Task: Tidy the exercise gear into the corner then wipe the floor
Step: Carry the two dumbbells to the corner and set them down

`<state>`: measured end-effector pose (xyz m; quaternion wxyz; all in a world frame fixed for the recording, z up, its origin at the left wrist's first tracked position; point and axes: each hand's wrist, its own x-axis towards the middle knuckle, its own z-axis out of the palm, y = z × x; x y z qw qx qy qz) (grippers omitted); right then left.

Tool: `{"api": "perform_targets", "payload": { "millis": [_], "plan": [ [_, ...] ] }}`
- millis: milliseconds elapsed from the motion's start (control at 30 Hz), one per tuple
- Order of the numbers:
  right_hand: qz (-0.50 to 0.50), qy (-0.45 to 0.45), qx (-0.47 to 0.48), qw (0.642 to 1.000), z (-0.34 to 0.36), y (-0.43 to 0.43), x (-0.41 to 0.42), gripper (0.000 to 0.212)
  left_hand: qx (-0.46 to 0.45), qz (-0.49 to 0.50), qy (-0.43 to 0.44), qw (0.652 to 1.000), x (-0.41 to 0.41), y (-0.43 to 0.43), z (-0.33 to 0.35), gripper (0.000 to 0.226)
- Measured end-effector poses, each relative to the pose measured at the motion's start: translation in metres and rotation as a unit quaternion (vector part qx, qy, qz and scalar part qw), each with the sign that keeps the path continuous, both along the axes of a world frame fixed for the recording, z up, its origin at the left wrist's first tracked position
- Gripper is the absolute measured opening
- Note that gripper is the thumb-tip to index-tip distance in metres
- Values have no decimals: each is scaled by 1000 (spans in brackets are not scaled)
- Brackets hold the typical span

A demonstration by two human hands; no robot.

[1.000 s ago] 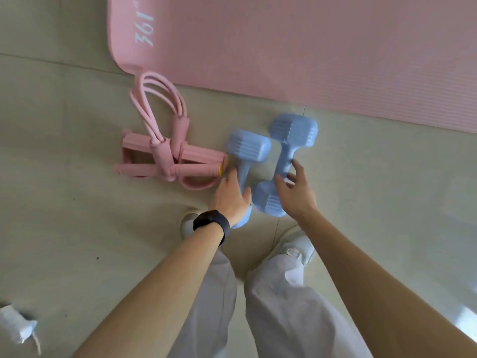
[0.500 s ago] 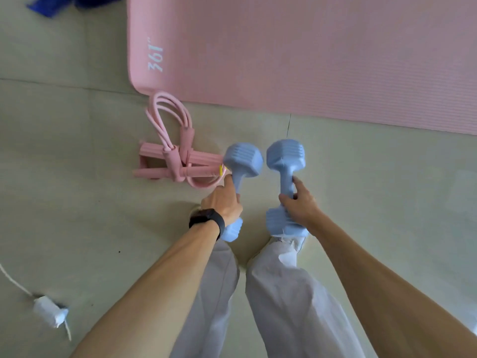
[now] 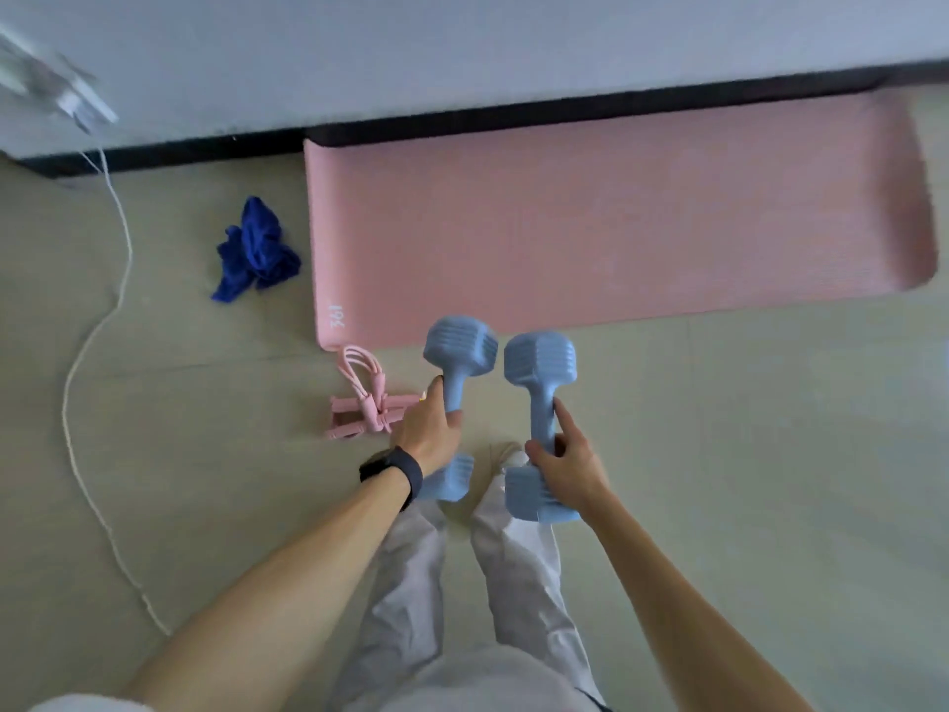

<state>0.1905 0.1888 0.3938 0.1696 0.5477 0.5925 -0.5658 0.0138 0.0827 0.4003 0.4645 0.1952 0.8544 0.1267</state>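
Just lifted off the floor [image 3: 770, 454], now held upright above the feet: left dumbbell [image 3: 458, 359], grip of left hand [image 3: 429, 431] clamped round its handle; right dumbbell [image 3: 539, 375], likewise in right hand [image 3: 571, 462]. Left lying: pull band [image 3: 362, 405] near left, mat [image 3: 616, 223] far, blue cloth [image 3: 257, 251] far left. Probably ready for carrying cornerward.

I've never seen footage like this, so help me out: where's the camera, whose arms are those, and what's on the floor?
No machine here: the camera sits on a person's head, looking down, so the arms are the wearer's own. The left hand, with a dark wristband, grips one blue dumbbell; the right hand grips the other dumbbell. On the floor lie a pink mat by the wall, a pink resistance band, a crumpled blue cloth and a white cable.
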Motion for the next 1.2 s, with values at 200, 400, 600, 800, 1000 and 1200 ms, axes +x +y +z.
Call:
{"api": "perform_targets", "payload": {
  "millis": [200,400,600,800,1000,1200],
  "plan": [
    [-112,88,127,982,159,8,15,71,141,-39,-4,989,4,36,162,30],
    [-221,150,250,931,281,1,52,69,304,-121,4,945,15,68,296,22],
    [-311,199,357,858,375,3,106,70,396,-226,-8,890,55,103,385,21],
    [-355,175,446,803,423,8,187,67,445,-292,-46,845,132,157,434,21],
    [-409,149,482,760,438,61,294,66,486,-338,-80,802,242,248,458,11],
    [-409,128,512,744,465,135,411,66,494,-348,-97,791,359,333,469,9]
  ]
}}
